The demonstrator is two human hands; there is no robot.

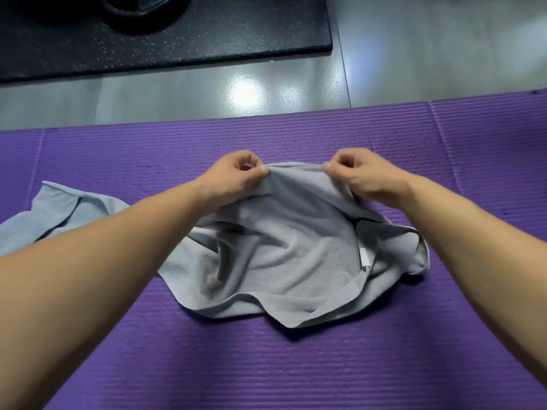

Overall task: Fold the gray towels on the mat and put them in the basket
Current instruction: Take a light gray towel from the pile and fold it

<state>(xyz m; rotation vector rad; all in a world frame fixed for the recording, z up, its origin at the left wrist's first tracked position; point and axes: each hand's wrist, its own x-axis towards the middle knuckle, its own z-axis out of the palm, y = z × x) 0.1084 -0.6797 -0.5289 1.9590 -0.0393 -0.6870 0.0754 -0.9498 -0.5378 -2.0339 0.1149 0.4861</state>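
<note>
At mat centre: crumpled gray towel, near part spread in loose folds on the purple ribbed surface, far hem raised off it. Left hand: fingers curled, thumb and forefinger pinching the raised hem. Right hand: fingers likewise curled, pinching the same hem a little further toward the mat's right end; short stretch of hem drawn taut between the two hands. Both forearms bare, reaching in from the mat's near side, left one crossing over the towel's left corner. White label on the towel's right part, beside a fold. Near hem wavy, one corner pointing toward the mat's near edge. Second towel: gray, rumpled, toward the mat's left end, partly hidden behind the left forearm; touching the first or apart, not discernible. Beyond the mat's far edge: glossy gray floor with a bright reflection. Farther still, past the mat's far left: black speckled slab, dark rounded object on it, cut off by the frame.
</note>
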